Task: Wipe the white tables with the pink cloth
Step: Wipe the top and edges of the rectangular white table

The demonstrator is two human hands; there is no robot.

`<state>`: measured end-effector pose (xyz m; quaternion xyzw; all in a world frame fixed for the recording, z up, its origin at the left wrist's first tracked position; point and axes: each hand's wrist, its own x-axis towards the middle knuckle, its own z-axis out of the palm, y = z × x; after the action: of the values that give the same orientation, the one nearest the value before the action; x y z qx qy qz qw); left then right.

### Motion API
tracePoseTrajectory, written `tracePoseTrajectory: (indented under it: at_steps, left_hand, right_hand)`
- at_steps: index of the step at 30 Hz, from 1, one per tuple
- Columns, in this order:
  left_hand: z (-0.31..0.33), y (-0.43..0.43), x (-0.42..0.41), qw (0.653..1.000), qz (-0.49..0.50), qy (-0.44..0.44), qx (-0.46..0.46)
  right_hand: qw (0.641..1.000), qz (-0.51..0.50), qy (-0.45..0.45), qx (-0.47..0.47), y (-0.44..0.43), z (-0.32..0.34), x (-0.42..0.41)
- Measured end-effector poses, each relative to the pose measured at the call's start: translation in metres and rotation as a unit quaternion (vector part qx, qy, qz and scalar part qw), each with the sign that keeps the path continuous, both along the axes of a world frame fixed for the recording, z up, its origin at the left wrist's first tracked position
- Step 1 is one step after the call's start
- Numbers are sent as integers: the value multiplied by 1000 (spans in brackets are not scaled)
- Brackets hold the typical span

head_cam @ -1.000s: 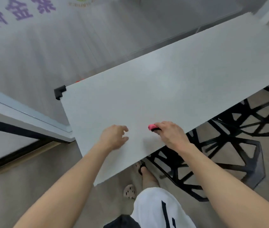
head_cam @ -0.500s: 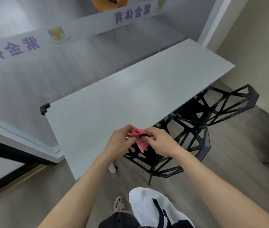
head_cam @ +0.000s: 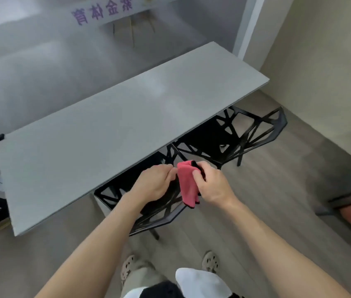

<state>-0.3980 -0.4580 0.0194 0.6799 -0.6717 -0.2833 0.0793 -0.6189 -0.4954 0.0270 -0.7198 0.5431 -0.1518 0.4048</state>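
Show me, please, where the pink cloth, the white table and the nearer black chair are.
pink cloth (head_cam: 188, 186), head view, middle of the hanging fold.
white table (head_cam: 110, 134), head view, bare middle of the top.
nearer black chair (head_cam: 157, 211), head view, dark seat lattice.

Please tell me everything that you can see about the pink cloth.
The pink cloth looks like soft fabric with a dark trim along its edge. It is folded and hangs down in the air, not on the white table, in front of its near edge and above a black chair. The right hand pinches its upper right part; the left hand holds its upper left edge with curled fingers. Nothing else touches it.
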Motion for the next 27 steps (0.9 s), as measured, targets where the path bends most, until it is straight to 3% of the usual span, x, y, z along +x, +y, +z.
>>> tracePoseTrajectory:
  at_steps: [4,7,16,20,27]
  left_hand:
    - [2,-5,8,985,0,-170,22]
    - [4,-10,30,970,28,-236,57]
    - [-27,-96,54,970,98,-219,32]
    - [-35,-126,68,971,119,-209,15]
    - [-50,-142,81,964,167,-208,-7]
  right_hand:
    - [996,41,48,-61,-51,5,-31]
    - [991,106,75,-36,-93,0,-30]
    - [978,134,107,118,-194,-8,4]
    - [959,213,164,88,-226,-4,32]
    - [936,297,178,60,-279,-8,101]
